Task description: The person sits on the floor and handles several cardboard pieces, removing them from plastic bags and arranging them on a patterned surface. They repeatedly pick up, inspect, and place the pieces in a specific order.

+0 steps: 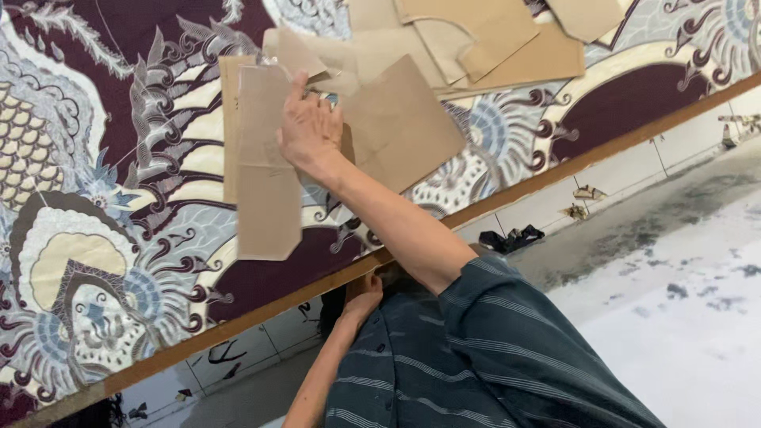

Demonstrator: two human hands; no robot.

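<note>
My right hand (309, 127) reaches out over a table spread with a maroon, grey and cream patterned cloth (119, 238). It holds the top of a long brown paper piece (269, 198), which hangs slightly blurred above the cloth. Just right of the hand lies a squarish brown paper piece (404, 123). More brown paper pieces (491, 40) overlap in a heap farther away. My left hand (365, 297) is low at the table's wooden edge (238, 321), its fingers curled against the edge and partly hidden. A dark striped sleeve (507, 317) covers my right upper arm.
The table's wooden edge runs diagonally from lower left to upper right. Below it is a white tiled floor with grey stains (674, 261). A black scrap (511, 238) and small pale scraps (587, 194) lie on the floor near the table.
</note>
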